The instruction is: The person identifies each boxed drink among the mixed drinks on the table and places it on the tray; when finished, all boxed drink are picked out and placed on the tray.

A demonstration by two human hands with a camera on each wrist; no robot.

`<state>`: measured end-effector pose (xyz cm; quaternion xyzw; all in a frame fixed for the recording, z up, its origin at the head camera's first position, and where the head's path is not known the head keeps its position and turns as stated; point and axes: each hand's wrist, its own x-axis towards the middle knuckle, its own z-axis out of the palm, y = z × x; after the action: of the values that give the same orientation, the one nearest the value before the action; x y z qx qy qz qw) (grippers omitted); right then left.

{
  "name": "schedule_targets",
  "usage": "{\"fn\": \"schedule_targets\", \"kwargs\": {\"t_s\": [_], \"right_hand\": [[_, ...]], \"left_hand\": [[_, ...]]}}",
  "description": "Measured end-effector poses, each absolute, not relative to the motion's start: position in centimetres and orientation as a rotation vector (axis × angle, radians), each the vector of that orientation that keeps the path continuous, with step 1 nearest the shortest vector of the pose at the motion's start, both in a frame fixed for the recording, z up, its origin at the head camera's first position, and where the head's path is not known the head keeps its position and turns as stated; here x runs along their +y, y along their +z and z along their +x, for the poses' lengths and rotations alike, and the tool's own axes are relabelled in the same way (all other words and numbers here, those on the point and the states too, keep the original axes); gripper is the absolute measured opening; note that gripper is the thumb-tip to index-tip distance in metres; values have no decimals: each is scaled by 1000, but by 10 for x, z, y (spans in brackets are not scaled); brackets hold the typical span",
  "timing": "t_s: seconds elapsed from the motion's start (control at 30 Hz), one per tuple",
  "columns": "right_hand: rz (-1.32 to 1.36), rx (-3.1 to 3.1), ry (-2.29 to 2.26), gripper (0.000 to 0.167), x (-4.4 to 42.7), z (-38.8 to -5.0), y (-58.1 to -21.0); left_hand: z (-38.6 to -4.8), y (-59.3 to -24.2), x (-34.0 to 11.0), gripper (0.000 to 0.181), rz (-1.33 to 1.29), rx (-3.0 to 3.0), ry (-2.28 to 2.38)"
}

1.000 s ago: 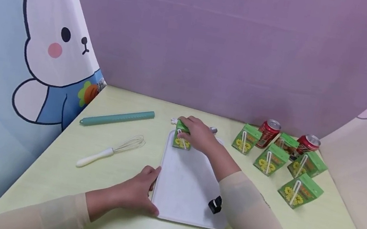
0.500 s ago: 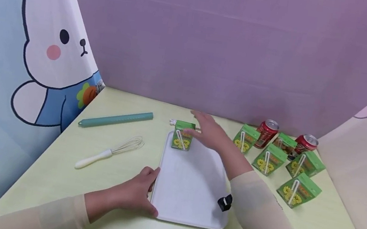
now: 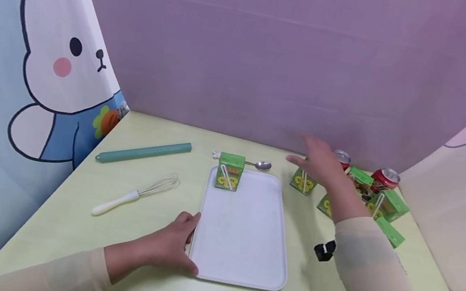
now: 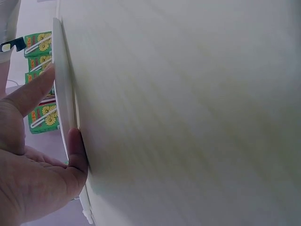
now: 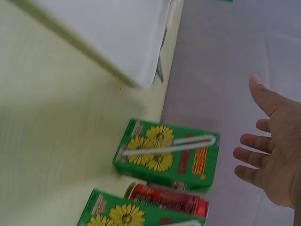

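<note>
A white rectangular tray (image 3: pixel 243 231) lies on the table in the head view. My left hand (image 3: pixel 172 244) holds its left edge, thumb at the near corner and fingers bent against the side; the left wrist view shows the tray rim (image 4: pixel 63 89) between this hand and the tabletop. A green juice box (image 3: pixel 229 172) with a straw stands at the tray's far left corner. My right hand (image 3: pixel 322 163) is empty, fingers spread, over the group at the right. Closest to it is another juice box (image 5: pixel 167 153), partly hidden by the hand in the head view.
More juice boxes (image 3: pixel 389 206) and two red cans (image 3: pixel 385 180) stand at the right, some behind my right arm. A spoon (image 3: pixel 262 165) lies beyond the tray. Left of it are a whisk (image 3: pixel 136 195) and a teal rod (image 3: pixel 144 152). A purple backdrop (image 3: pixel 245 58) closes the far side.
My right hand has let go of the juice box on the tray, lifted away and moved right to the other boxes. The left hand stays at the tray's edge.
</note>
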<state>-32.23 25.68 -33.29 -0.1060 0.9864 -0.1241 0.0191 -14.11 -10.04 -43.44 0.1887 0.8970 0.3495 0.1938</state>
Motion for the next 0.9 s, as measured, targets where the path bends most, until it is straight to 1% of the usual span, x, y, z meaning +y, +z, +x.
{"fn": "schedule_targets", "kwargs": {"t_s": [0.1, 0.27, 0.33, 0.6, 0.9], "right_hand": [[-284, 3032, -402, 91, 268, -324, -336], [-150, 2932, -413, 101, 279, -327, -348], [-101, 2891, -391, 103, 282, -329, -353], [-79, 2863, -328, 99, 290, -332, -364], [-55, 2888, -286, 93, 290, -334, -368]], "left_hand": [[-141, -436, -101, 130, 531, 2521, 982], [-142, -438, -102, 129, 523, 2522, 966], [-142, -438, -102, 129, 520, 2522, 955], [-143, -438, -102, 129, 537, 2518, 956], [-144, -441, -102, 129, 519, 2505, 963]]}}
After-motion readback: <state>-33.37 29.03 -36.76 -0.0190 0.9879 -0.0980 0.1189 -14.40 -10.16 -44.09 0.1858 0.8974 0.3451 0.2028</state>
